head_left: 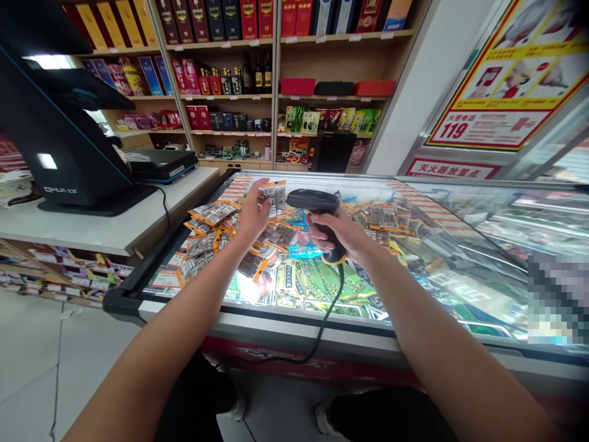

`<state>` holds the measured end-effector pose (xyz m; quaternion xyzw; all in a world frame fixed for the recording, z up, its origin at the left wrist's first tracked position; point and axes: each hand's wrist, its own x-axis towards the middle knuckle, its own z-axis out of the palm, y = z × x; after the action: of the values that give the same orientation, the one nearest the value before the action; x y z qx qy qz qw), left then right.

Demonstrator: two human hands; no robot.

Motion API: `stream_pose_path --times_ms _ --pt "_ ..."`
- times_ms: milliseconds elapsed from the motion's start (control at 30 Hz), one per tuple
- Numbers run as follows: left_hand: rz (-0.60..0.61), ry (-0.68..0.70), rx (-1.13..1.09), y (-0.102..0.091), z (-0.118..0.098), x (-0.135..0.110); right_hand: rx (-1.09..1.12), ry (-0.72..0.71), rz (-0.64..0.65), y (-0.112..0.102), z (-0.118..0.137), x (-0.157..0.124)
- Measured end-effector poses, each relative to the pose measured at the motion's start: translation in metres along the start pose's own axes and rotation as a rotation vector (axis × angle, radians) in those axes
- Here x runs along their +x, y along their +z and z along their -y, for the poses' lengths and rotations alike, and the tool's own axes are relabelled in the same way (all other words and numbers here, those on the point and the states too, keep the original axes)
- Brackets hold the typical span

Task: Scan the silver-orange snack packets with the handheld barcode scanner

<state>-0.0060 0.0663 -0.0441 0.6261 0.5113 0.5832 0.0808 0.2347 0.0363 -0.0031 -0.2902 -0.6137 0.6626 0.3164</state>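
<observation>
My left hand (254, 212) grips a small snack packet (276, 197) with an orange edge, its printed back turned toward me. In my right hand (338, 232) is a black barcode scanner (313, 199), its head pointing left at the packet; the two are slightly apart. A black cable (332, 310) hangs from the scanner's handle over the freezer's front edge. Under and beside my left hand lies a pile of similar packets (202, 245) on the glass top. A second heap of them (384, 218) lies to the right, beyond my right hand.
The glass-topped freezer (304, 316) holds green and blue packages under its lid. On the left, a white counter (99, 236) carries a black checkout terminal (78, 141) and a dark scale (161, 162). Shelves (221, 98) of boxes and bottles stand behind. A poster (506, 80) hangs at right.
</observation>
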Motion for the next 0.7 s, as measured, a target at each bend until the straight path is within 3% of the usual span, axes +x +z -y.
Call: stream_pose_path --times_ms 233,533,633,700 --pt "-0.005 0.017 -0.031 -0.003 0.007 0.004 0.005 0.009 -0.039 0.007 -0.002 0.004" --pt "-0.023 -0.069 0.007 -0.003 0.005 0.003 -0.005 -0.035 -0.05 0.005 -0.002 0.003" --pt "-0.044 -0.08 0.136 -0.01 -0.004 0.001 -0.081 -0.066 -0.176 -0.003 -0.004 0.008" --pt "0.039 -0.055 0.362 -0.018 -0.01 -0.001 -0.181 -0.077 -0.324 -0.014 -0.006 0.012"
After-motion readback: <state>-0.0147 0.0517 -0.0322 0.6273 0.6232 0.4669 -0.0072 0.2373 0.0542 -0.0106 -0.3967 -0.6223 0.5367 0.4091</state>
